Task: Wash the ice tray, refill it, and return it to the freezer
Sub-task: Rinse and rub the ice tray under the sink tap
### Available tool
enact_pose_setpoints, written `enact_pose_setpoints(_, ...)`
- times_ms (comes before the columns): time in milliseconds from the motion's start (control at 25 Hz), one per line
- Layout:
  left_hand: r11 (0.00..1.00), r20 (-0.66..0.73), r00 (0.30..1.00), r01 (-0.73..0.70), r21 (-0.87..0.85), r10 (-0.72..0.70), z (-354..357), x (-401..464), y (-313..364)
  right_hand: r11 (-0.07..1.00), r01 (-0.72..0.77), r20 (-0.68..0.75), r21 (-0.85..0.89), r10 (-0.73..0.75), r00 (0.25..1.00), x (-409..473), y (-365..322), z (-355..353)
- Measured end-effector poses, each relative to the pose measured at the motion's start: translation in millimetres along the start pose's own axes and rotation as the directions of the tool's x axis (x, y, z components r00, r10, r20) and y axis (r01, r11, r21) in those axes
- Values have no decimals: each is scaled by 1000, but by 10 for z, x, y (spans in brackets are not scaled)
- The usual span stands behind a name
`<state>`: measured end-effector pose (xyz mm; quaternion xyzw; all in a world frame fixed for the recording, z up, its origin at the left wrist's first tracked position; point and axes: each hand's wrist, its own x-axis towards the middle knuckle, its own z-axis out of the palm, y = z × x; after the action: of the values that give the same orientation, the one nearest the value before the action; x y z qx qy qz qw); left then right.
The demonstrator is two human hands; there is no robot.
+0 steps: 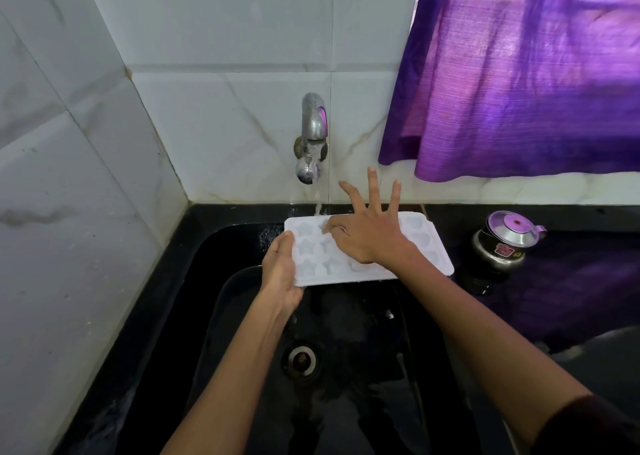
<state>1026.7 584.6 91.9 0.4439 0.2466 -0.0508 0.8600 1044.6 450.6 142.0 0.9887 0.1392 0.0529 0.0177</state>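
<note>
A white ice tray (313,262) with star and heart moulds is held level over the black sink (242,316), under the steel tap (311,135). A thin stream of water (318,201) runs from the tap onto the tray's far edge. My left hand (281,271) grips the tray's left end, thumb on top. My right hand (367,232) lies on the tray's middle with one finger bent down into a mould and the other fingers spread straight toward the wall.
The sink drain (301,359) lies below the tray. A small steel pot with a lid (505,243) stands on the black counter to the right. A purple curtain (519,73) hangs above it. White tiled walls close in the left and back.
</note>
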Motion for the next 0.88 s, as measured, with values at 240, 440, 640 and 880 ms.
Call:
enact_pose_setpoints(240,1000,41,999,8,-22,-7,-46,60,31,992,103,-297,-77,-121,947,22,-5,122)
enact_pose_setpoints(440,1000,53,999,0,-16,1,-31,88,35,988,95,-349,-120,-131,928,40,-28,104)
enact_pose_setpoints(640,1000,28,1000,8,-6,-8,-38,115,-5,993,82,-292,-89,-105,951,80,35,57)
enact_pose_setpoints(880,1000,-27,1000,1,-25,-2,-76,151,36,991,113,-278,-74,-129,952,52,-6,153)
